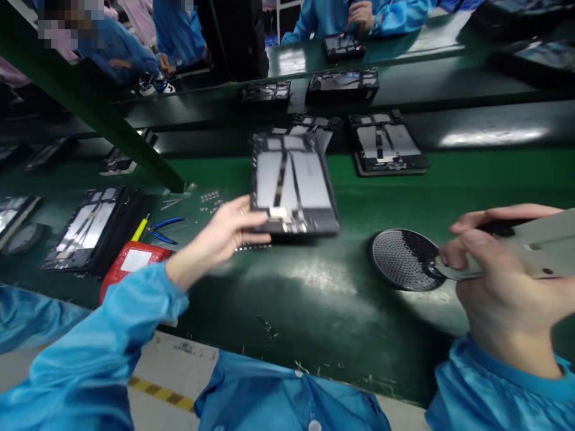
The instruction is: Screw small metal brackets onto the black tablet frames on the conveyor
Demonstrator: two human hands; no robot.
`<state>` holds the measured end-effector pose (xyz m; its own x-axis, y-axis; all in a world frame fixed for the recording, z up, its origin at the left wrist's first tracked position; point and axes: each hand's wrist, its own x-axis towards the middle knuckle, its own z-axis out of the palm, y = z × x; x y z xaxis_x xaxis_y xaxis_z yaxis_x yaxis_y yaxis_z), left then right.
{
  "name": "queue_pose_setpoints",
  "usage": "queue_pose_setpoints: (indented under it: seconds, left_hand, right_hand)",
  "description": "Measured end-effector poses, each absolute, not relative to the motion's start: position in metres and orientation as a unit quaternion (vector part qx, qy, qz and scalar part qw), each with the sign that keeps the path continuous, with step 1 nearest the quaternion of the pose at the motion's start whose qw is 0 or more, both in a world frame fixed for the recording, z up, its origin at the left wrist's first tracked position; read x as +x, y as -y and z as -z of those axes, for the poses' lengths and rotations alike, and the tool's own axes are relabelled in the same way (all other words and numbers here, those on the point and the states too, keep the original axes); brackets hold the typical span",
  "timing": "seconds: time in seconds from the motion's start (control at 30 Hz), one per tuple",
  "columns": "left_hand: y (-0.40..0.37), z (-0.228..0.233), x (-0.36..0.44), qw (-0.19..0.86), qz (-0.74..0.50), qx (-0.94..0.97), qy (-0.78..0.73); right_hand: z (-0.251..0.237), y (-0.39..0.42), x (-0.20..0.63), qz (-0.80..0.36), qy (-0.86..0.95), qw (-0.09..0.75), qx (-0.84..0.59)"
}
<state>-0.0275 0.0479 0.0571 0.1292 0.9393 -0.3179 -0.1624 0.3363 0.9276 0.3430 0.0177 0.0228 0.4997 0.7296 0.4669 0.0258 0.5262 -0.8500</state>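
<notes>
My left hand (231,230) grips the lower left corner of an opened tablet (291,179), thumb over its top face and fingers beneath. Silver battery cells and dark ribbon cables show on the tablet, held tilted above the green bench. On the right, my right hand (503,275) is closed around a pale grey hand tool (543,242); its exact kind I cannot make out, as the frame edge cuts it off. Close to the tool's narrow end lies a round black dish (404,257) with a perforated face, partly filled with small dark pieces.
Another opened tablet (386,143) lies on the bench behind. To the left are a stack of tablets (85,227), a red container (139,260), a yellow tool (140,228) and blue-handled pliers (165,228). A green post (112,126) slants across. Co-workers in blue sleeves sit opposite.
</notes>
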Motion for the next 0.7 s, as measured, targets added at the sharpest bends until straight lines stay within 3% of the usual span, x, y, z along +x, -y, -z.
queue_pose_setpoints:
  seconds: [0.1, 0.2, 0.27, 0.37, 0.47, 0.6, 0.7]
  left_hand:
    - [0.027, -0.042, 0.001, 0.722, -0.336, 0.349, -0.494]
    - [0.065, -0.028, 0.009, 0.731, -0.263, 0.384, -0.499]
    - [0.066, -0.026, 0.0, 0.667, -0.196, 0.482, -0.534]
    - [0.04, -0.031, -0.034, 0.424, -0.132, 0.666, -0.6]
    - [-0.002, -0.035, -0.078, 0.21, -0.129, 0.718, -0.651]
    - [-0.052, -0.026, -0.118, 0.192, -0.05, 0.71, -0.676]
    - [-0.068, -0.02, -0.124, 0.212, -0.059, 0.725, -0.652]
  right_hand:
    - [-0.019, -0.016, 0.342, -0.196, 0.44, 0.76, -0.435]
    - [-0.017, -0.014, 0.34, -0.19, 0.45, 0.754, -0.439]
    - [-0.019, -0.014, 0.34, -0.198, 0.455, 0.75, -0.437]
    - [-0.024, -0.016, 0.339, -0.196, 0.459, 0.754, -0.427]
    - [-0.028, -0.018, 0.34, -0.199, 0.454, 0.763, -0.414]
    - [-0.024, -0.021, 0.346, -0.224, 0.454, 0.759, -0.41]
    - [-0.018, -0.022, 0.35, -0.225, 0.455, 0.756, -0.413]
